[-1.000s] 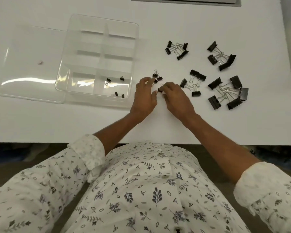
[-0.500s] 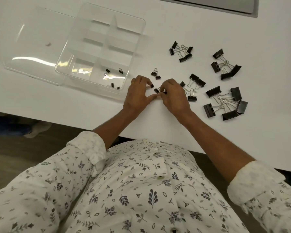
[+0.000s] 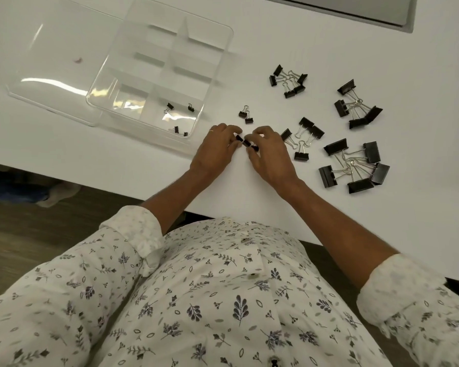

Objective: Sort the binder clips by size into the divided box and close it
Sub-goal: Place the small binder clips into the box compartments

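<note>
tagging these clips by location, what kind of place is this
Probably an office or workroom desk: a plain white table, heaps of black binder clips beside a clear divided box, and wood-look flooring below.

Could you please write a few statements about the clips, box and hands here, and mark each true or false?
1. Tiny clips lie in one near compartment of the box. True.
2. The lid is shut on the box. False: the lid lies open beside it.
3. Both the left hand and right hand pinch small clips. True.
4. The biggest clips are already boxed. False: they lie on the table, to the right of the hands.
</note>
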`<state>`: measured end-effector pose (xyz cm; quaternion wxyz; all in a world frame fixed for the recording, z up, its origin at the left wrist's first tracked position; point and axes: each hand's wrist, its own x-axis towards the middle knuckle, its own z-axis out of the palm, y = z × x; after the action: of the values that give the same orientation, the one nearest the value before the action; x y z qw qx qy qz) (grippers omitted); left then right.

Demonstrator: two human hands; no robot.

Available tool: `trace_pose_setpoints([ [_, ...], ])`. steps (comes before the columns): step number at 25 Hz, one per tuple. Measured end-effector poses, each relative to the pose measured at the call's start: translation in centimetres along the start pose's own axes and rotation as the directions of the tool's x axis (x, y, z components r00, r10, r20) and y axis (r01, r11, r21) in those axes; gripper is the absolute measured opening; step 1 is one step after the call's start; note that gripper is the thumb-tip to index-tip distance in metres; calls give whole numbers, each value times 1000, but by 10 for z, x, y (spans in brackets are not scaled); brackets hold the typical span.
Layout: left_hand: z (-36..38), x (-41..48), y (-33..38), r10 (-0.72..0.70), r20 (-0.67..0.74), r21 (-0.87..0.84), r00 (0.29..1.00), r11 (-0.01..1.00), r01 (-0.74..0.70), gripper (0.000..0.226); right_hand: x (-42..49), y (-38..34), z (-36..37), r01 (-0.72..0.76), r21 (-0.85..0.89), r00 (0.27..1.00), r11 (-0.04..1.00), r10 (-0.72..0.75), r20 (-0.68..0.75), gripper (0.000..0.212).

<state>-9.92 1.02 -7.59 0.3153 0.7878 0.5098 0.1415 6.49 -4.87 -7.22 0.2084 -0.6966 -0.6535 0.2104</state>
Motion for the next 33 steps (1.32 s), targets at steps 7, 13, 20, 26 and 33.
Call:
trace_pose_setpoints([
  [7, -1, -1, -3, -52, -46, -47, 998, 998, 49, 15, 1, -5, 6, -63, 18, 998, 998, 63, -20, 18],
  [13, -7, -5, 2, -150, -74, -290, 986, 949, 123, 20, 1, -8, 6, 25, -88, 999, 996, -29, -40, 9],
  [20, -21, -9, 19, -417, 75, -725, 906, 601, 337, 20, 12, -18, -23, -412, 801, 835, 435, 533, 140, 13],
  [26, -77, 10, 38, -431, 190, -959, 882, 111, 260, 18, 39, -49, -60, -374, 900, 835, -225, 340, 432, 22],
  [33, -145, 59, 1, -522, 238, -935, 819, 104, 338, 32, 103, -109, -48, -431, 847, 787, -311, 330, 522, 23],
])
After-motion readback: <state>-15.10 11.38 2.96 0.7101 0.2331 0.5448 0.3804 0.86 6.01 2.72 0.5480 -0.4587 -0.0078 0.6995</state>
